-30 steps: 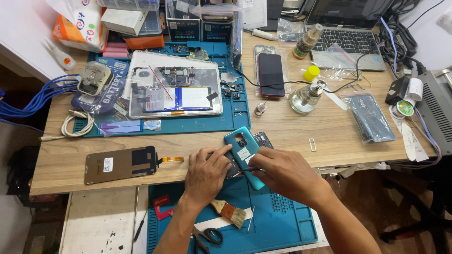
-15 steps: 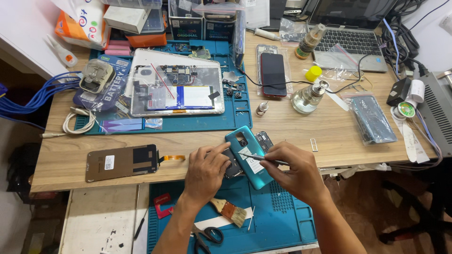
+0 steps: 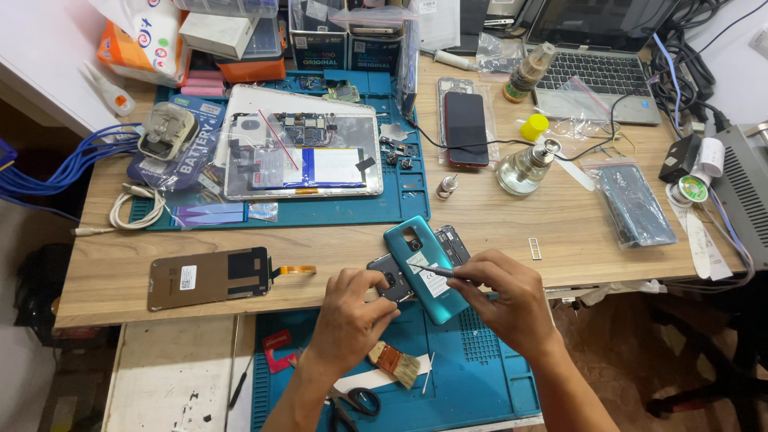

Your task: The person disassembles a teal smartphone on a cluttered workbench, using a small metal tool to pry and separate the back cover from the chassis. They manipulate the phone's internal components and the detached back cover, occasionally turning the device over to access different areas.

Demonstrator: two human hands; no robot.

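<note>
Teal phone back cover (image 3: 426, 268) sits tilted at the front edge of the counter (image 3: 512, 228), camera end up-left, lower end hanging over onto the blue mat (image 3: 488, 368) below. It's between my two hands. My left hand (image 3: 356, 308) is just left of it & slightly lower, fingers closed on the dark phone body (image 3: 392, 276) that lies partly under the cover. My right hand (image 3: 508, 300) is to the right of the cover, fingers pinched shut on a thin metal tool (image 3: 440, 272), tip touching the white sticker on the cover's mid part.

Around: detached screen w/ orange flex (image 3: 210, 277) lies flat on the counter well left of my left hand. Small brush (image 3: 396, 362) and scissors (image 3: 356, 402) lie on the lower mat near my left wrist. Opened tablet (image 3: 302, 154) sits on the upper blue mat, well behind. Black phone (image 3: 466, 128) & glass bottle (image 3: 524, 166) further back to the right, laptop (image 3: 596, 68) at the far corner.
</note>
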